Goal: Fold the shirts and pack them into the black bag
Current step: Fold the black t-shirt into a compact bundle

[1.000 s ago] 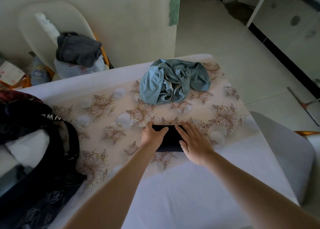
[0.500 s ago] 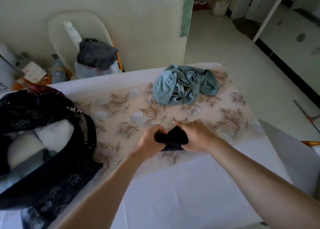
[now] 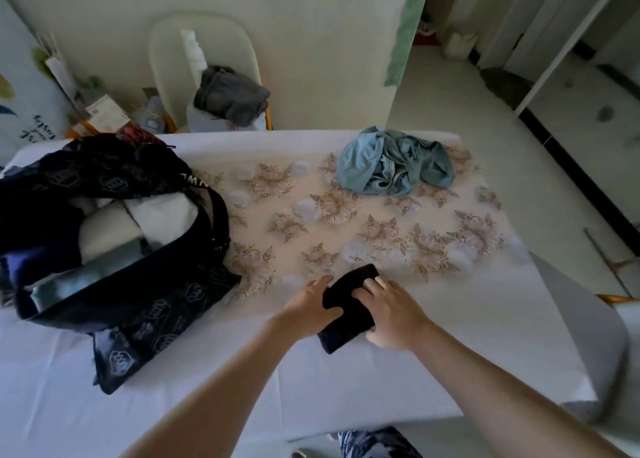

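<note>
Gripping the folded black shirt — left hand and right hand, fingers curled round it

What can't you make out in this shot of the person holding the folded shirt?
Head view: most fingers of the left hand, hidden beneath the folded black shirt; grip unclear.
Head view: left side of the black bag, cut off by the frame edge; its wall hides deeper contents.
Head view: sleeves and collar of the blue shirt, buried in its own crumples.
Head view: white lettering on the bag, too small and partly covered.
</note>
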A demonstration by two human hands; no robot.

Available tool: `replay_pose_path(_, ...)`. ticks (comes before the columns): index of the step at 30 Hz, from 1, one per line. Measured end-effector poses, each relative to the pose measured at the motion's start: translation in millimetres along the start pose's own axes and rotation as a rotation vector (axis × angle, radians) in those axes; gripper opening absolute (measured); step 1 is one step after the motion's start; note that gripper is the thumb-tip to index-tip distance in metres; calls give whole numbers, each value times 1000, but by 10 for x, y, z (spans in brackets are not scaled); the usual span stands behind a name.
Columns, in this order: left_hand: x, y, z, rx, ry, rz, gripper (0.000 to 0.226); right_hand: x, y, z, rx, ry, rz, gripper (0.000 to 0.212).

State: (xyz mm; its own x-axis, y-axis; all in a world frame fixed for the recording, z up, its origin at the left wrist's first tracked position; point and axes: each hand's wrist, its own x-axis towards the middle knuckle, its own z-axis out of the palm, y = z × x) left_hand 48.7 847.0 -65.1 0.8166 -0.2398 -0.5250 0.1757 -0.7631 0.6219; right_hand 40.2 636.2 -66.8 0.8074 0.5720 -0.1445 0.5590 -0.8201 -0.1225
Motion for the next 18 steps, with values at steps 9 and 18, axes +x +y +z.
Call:
replay_pose_path(9,-142,51,431,391,280,299,58,-209,20,-178,-30,205,22,58)
replay_pose_path(18,-235,-70,789,540,237,359,95,-239,217,174,-51,-257,-79,99)
